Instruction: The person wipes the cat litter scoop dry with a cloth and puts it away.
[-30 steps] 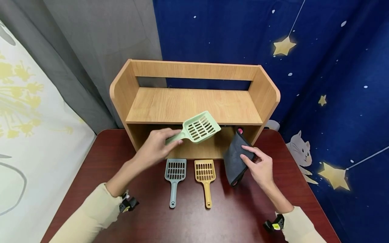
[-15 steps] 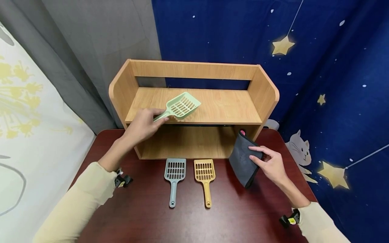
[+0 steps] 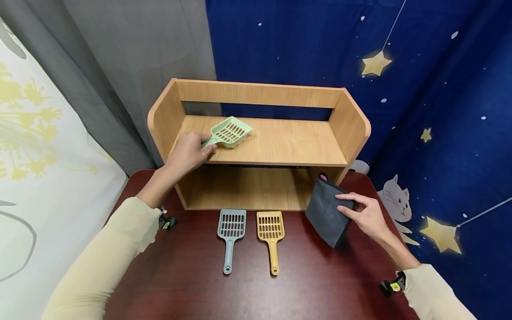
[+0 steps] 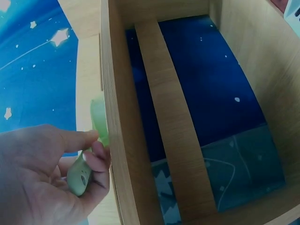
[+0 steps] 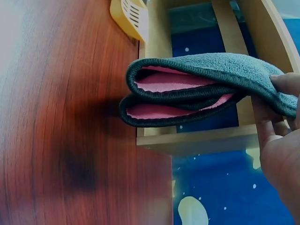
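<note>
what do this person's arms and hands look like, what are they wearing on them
Loose cream sleeves, left and right, reach partway down the forearms. By each cuff sits a small black device, left and right, with a yellow patch; any print on it is too small to read. The left grip and right grip are bare hands, without gloves.

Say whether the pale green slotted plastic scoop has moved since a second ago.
Yes: in the head view, the green scoop has moved up and left, judged against the light wooden two-tier shelf, toward its left side panel.
</note>
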{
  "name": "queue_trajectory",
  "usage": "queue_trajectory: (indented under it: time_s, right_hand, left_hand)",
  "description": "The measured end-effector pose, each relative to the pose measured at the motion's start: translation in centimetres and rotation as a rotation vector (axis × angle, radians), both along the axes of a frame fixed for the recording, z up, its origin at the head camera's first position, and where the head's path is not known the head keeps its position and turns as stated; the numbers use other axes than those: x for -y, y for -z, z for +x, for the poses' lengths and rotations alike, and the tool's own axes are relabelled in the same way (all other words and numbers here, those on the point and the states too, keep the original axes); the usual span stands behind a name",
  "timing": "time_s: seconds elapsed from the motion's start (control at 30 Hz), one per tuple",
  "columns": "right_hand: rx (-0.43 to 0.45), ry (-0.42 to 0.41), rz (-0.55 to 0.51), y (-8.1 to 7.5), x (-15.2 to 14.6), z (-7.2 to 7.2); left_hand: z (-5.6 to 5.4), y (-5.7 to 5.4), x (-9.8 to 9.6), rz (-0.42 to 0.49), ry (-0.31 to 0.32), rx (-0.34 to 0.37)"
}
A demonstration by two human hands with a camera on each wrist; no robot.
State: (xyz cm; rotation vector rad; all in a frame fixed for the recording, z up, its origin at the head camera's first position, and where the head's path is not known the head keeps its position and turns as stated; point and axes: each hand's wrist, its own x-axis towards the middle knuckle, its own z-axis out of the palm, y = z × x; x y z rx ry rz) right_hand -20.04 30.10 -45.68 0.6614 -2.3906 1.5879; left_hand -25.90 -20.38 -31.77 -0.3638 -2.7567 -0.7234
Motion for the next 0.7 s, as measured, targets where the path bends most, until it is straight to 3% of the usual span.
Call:
queue_trajectory:
  time_s: [0.37, 0.7]
  right_hand:
    - [0.02, 0.035, 0.03, 0.5, -0.7, -0.2]
    - [0.031, 0.041, 0.018, 0.6, -1.0, 0.0]
  left_hand:
    - [-1.6, -0.1, -0.1, 0.024, -0.143, 0.039]
    - [-1.9, -0.1, -1.4, 0.009, -0.198, 0.053]
